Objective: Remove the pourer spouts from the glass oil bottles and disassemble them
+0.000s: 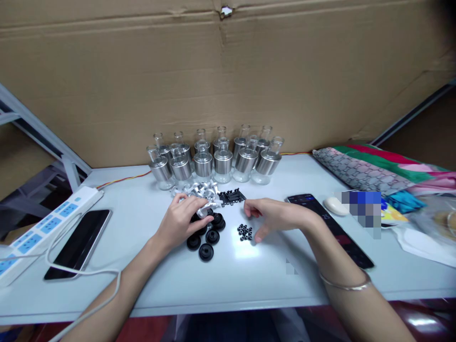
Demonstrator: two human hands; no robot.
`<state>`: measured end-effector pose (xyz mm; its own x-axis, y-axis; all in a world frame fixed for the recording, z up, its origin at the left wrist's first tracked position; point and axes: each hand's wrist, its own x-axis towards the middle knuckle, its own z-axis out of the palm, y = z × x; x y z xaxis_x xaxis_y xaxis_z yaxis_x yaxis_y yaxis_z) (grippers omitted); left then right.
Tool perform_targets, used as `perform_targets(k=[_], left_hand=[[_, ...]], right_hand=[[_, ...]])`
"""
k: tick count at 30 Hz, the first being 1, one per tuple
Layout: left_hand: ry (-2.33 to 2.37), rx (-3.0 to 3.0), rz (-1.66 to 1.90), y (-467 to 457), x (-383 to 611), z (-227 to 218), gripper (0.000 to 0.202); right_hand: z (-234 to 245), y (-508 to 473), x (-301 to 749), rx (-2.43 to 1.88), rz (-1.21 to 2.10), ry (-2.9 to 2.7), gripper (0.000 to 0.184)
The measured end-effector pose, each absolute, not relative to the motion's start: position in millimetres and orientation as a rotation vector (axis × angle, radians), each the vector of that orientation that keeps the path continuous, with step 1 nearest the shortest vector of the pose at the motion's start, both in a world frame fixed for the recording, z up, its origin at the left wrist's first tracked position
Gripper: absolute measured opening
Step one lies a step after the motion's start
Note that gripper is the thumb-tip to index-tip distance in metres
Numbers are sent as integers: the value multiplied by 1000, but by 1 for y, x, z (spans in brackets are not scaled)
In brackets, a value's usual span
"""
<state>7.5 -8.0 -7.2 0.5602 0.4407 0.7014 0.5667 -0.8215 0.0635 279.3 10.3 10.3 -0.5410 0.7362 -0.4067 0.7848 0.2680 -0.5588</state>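
**Small black rings [245, 232] lie close to the right hand [276, 216], on its left side**

The largest thing is the pale surface [213, 285], which carries all the others. At its back, before the cardboard wall [228, 85], glass bottles with metal bands [223, 164] stand in two rows, well beyond both hands.

The left hand [183, 216] is at the silver pieces [203, 189]. Its thumb and fingers are near together, with a silver piece at their tips; I cannot tell whether they grip it. The right hand has thumb and forefinger spread apart, and nothing is seen between them.

The black discs [206, 252] lie loosely beside the left hand, partly under it. The narrow black parts [231, 195] lie beyond the rings, with their length running mostly from left to right.

Smallest are the rings, a loose cluster without a clear long axis. They lie between the two hands, but the right is nearer: they are just left of its thumb tip. I judge the way from that hand as short and leftward; from the left hand, the discs lie partly between.
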Motion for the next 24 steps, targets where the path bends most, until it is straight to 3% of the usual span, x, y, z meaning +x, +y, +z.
perform_targets(k=[15,20,24], left_hand=[[-834,-2625,-1112,-8,8,-8,21],[-810,-2677,-1083,-10,9,-6,22],[-806,-2728,-1070,-11,9,-8,27]], right_hand=[[14,7,272,1457,-1163,2480,42],[26,-1,257,1442,-1416,2768,23],[26,-11,236,1504,-1385,3093,21]])
